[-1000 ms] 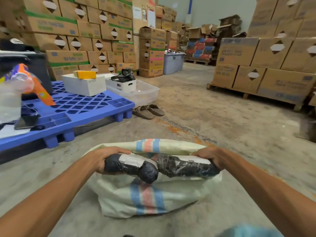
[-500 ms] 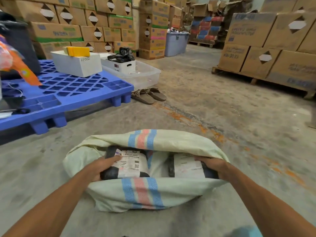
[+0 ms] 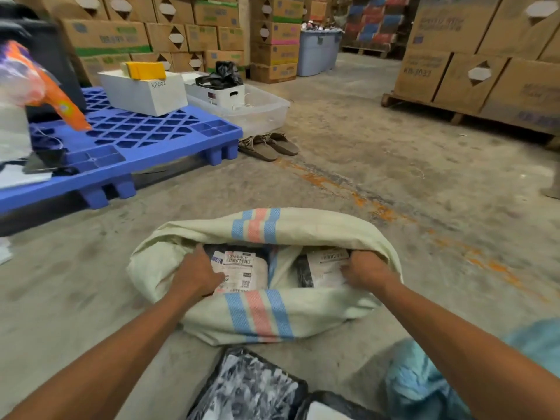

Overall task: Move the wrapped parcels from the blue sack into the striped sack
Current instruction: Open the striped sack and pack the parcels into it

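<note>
The cream striped sack (image 3: 257,316) lies open on the concrete floor in front of me. Two black-wrapped parcels with white labels sit inside its mouth. My left hand (image 3: 197,274) grips the left parcel (image 3: 242,271) at its left edge. Over the right side of the right parcel (image 3: 324,268), the fingers of my right hand (image 3: 366,271) are curled. Both hands are down inside the sack. The light blue sack (image 3: 424,386) shows at the bottom right, with more black-wrapped parcels (image 3: 248,389) beside it at the bottom edge.
A blue plastic pallet (image 3: 136,137) with a white box stands at the left. A clear tub (image 3: 260,110) and a pair of sandals (image 3: 269,144) lie beyond it. Stacked cardboard boxes (image 3: 478,71) on a wooden pallet line the right; bare concrete lies between.
Both hands have lowered the two parcels from above the rim down into the striped sack. The view has tilted down, so the blue sack and more parcels now show.
</note>
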Tool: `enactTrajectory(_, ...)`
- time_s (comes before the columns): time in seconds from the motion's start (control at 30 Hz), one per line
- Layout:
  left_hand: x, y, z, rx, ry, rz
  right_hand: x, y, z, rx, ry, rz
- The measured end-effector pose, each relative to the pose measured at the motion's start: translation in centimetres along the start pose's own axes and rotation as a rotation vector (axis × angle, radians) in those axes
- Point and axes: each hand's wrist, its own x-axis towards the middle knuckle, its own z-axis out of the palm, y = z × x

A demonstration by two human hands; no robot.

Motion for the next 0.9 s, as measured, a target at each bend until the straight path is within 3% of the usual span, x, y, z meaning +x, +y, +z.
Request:
enactTrajectory(0.13,-4.2,3.0,-4.2,0.122,0.035,0.122,-6.4,-2.7,-3.3,-0.073,-0.005,-0.086)
enactTrajectory(0.23,-9.2,4.0,-6.2,0.11,0.057,0.203,-12.7,-3.2,-5.5,0.101,0.034,-0.26)
enactTrajectory(0.33,-14.0,4.1,-6.8,0.148,0.009,0.224,-18.2,-3.0,-6.9,0.242,0.017,-0.363)
enactTrajectory(0.47,-18.6,2.5,-4.9,0.162,-0.148,0.179,-24.0,-2.6,-7.2,0.324,-0.084,-0.362)
enactTrajectory(0.67,-23.0,-0.3,-0.5,0.246,-0.389,0.02,-29.5,-1.3,-4.3,0.12,-0.364,-0.3)
enactTrajectory(0.77,-23.7,-2.0,2.1,0.232,-0.45,-0.065,-29.8,-0.7,-2.4,-0.033,-0.291,-0.287)
enactTrajectory(0.9,-23.4,-2.7,3.9,0.104,-0.282,-0.063,-29.1,-1.3,-2.1,-0.099,-0.258,-0.248)
